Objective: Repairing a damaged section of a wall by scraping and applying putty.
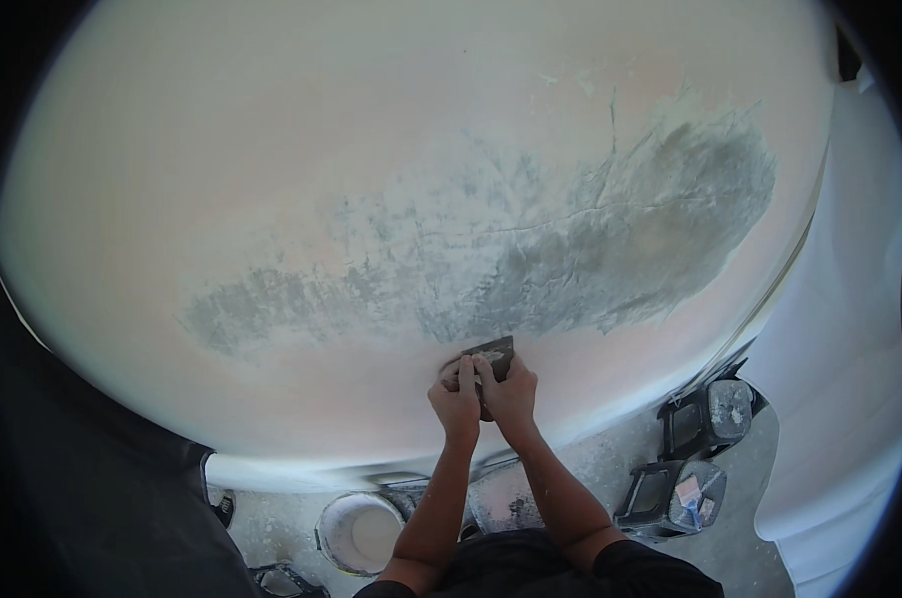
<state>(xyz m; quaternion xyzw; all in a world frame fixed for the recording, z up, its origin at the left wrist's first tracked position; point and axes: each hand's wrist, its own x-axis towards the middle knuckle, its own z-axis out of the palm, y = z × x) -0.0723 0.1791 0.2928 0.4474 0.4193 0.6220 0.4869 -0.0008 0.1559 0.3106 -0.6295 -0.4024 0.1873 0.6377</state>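
Note:
Both my hands meet at the middle of a large, curved, pale cream surface [301, 120]. My left hand [456, 399] and my right hand [511, 391] are closed side by side on a dark, flat rectangular piece [501, 351] smeared with pale residue. It looks like a spreader or scraper, but the fingers cover much of it. The piece lies just below the lower edge of a long grey patch [620, 259], which is darker and smoother toward the right and blotchy toward the left. Across the patch runs a thin crack-like line.
Below the curved surface stands a white bucket [336, 533] holding pale material. To the right are two dark stools [660, 488] [685, 424], the nearer bearing a brush [690, 498]. White sheeting [849, 329] hangs at the right; black sheeting [82, 448] covers the left.

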